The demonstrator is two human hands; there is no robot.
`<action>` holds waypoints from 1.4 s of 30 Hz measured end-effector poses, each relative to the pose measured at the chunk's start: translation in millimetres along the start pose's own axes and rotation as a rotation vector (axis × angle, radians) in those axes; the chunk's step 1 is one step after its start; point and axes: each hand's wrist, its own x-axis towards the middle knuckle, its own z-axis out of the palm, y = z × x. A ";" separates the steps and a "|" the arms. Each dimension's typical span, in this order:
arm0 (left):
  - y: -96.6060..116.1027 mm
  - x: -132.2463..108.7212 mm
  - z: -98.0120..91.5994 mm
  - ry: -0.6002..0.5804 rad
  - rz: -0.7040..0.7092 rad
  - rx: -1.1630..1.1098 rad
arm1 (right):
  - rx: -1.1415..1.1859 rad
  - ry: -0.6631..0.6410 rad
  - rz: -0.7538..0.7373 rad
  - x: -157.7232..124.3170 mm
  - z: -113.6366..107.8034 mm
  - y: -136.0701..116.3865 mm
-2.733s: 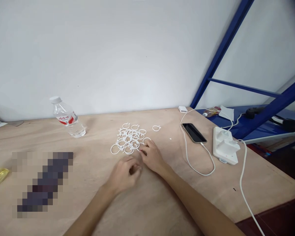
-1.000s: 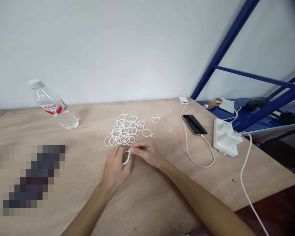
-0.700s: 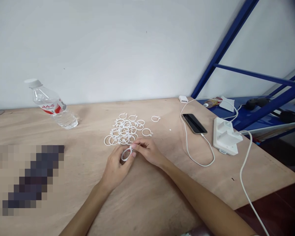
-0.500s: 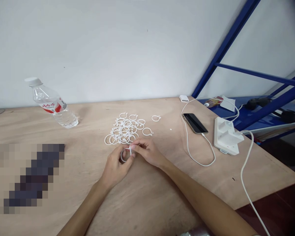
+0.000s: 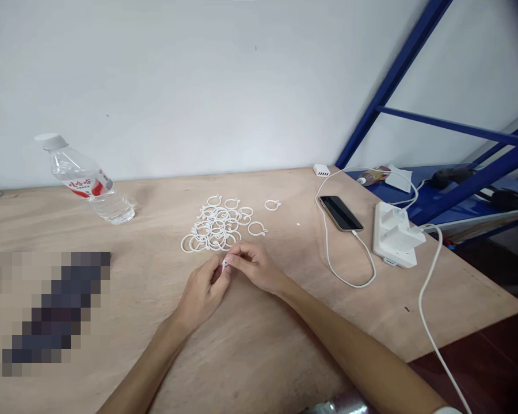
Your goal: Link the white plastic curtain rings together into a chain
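My left hand (image 5: 202, 292) is closed on a white plastic curtain ring (image 5: 224, 265), low over the table. Only a small part of this ring shows between the fingertips; the hands hide the rest. Thumb and fingers of my right hand (image 5: 259, 269) pinch the same ring from the other side, so the two hands meet at it. Just beyond them lies a loose heap of similar white rings (image 5: 218, 224), each with a small eyelet. Two stray rings lie to the right of the heap, one nearer (image 5: 257, 229) and one farther back (image 5: 272, 205).
A water bottle (image 5: 92, 183) stands at the back left. On the right lie a phone (image 5: 341, 213) on a white cable and a power strip (image 5: 395, 238) with plugs. A small white charger block (image 5: 322, 170) sits by the wall, near a blue metal frame (image 5: 373, 109).
The held ring has turned; its open loop showed before and is now mostly hidden by my fingers. Both hands remain together in nearly the same place. The view has shifted slightly.
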 end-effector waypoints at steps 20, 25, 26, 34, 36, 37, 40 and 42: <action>1.2 -2.4 0.6 0.110 0.128 0.013 | -0.662 0.242 -0.321 7.0 -47.8 28.0; -5.9 0.7 5.1 0.167 0.077 -0.101 | -0.601 -0.019 -0.510 -1.3 -24.7 7.3; -7.4 0.8 5.5 0.159 0.083 -0.130 | -0.595 -0.037 -0.529 -2.5 -21.1 5.4; -15.5 2.0 5.5 0.298 0.085 -0.278 | -0.314 0.184 -0.405 -0.6 -13.4 7.5; -14.9 1.8 6.0 0.336 0.114 -0.297 | -0.148 0.236 -0.250 1.8 -12.7 9.0; -14.5 1.6 6.3 0.346 0.128 -0.301 | -0.060 0.239 -0.164 2.9 -12.2 9.5; -13.4 1.2 6.9 0.335 0.159 -0.293 | 0.165 0.183 0.017 5.0 -10.0 9.5; -12.5 1.2 7.0 0.317 0.170 -0.258 | 0.260 0.151 0.056 5.3 -8.2 8.6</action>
